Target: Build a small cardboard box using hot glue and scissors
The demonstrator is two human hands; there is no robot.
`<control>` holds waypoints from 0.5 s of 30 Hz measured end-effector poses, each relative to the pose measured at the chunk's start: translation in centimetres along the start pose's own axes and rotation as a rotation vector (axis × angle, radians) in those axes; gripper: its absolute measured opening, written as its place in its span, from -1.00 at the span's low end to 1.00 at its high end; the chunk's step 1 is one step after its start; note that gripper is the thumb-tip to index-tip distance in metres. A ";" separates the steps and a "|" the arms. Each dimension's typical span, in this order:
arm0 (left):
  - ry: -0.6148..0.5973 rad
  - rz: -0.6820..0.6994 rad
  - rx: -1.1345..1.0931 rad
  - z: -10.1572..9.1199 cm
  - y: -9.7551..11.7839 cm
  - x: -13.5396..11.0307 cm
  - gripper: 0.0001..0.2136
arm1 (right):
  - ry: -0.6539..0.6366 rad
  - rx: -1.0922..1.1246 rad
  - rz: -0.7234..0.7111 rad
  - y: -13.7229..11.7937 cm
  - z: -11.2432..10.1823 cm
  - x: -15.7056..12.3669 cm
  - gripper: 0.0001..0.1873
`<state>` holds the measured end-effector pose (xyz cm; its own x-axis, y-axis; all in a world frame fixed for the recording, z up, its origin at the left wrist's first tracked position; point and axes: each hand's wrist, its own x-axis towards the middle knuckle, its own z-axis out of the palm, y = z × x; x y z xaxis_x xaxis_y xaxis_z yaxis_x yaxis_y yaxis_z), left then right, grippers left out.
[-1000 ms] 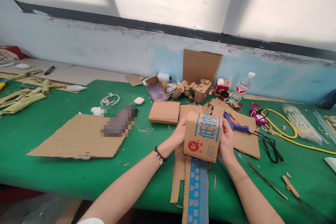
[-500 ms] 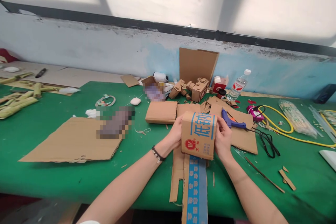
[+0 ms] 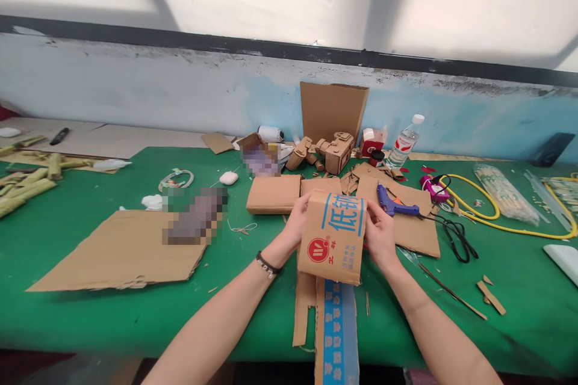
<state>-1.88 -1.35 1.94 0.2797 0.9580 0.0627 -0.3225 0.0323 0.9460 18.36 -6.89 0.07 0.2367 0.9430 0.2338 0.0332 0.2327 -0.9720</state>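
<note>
I hold a folded piece of printed cardboard point(image 3: 333, 237), brown with blue characters and a red logo, above the green table point(image 3: 90, 307). My left hand point(image 3: 298, 222) grips its left edge, fingers curled round the top corner. My right hand point(image 3: 378, 231) grips its right edge the same way. Under the piece lies a long cardboard strip with a blue printed band point(image 3: 335, 331), running toward me over the table's front edge. A flat brown cardboard packet point(image 3: 273, 194) lies just beyond my left hand.
A large cardboard sheet point(image 3: 121, 249) lies at the left. A blue glue gun point(image 3: 395, 203) rests on cardboard scraps at the right, with black and yellow cables point(image 3: 478, 213) beyond. A small cardboard model point(image 3: 336, 150), an upright cardboard panel point(image 3: 332, 111) and a water bottle point(image 3: 404, 141) stand at the back.
The cardboard piece has tilted so its printed face lies more toward me, and both hands shifted slightly left with it. The view has drifted a little to the right.
</note>
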 end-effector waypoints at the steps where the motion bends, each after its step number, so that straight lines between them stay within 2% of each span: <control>1: 0.011 0.005 0.014 0.0 0.0 -0.1 -0.56 | 0.007 0.010 0.012 0.1 0.1 -0.1 -0.52; 5: 0.042 -0.012 0.033 -0.1 0.0 0.1 -0.55 | -0.046 0.050 0.057 0.3 0.1 0.6 -0.53; 7: 0.028 -0.033 0.026 -0.2 0.1 0.4 -0.47 | -0.059 0.054 0.074 0.3 -0.3 1.3 -0.51; 10: -0.028 -0.061 0.040 -0.4 0.4 0.7 -0.30 | -0.038 0.067 0.108 0.5 -0.9 2.2 -0.48; 15: -0.083 -0.081 -0.020 -0.3 1.0 0.1 -0.34 | 0.039 0.113 0.156 1.7 -1.6 2.7 -0.50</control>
<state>-2.46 -1.12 2.82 0.3796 0.9251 0.0133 -0.3139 0.1153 0.9424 20.59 -4.33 -1.03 0.2677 0.9604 0.0769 -0.1156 0.1113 -0.9870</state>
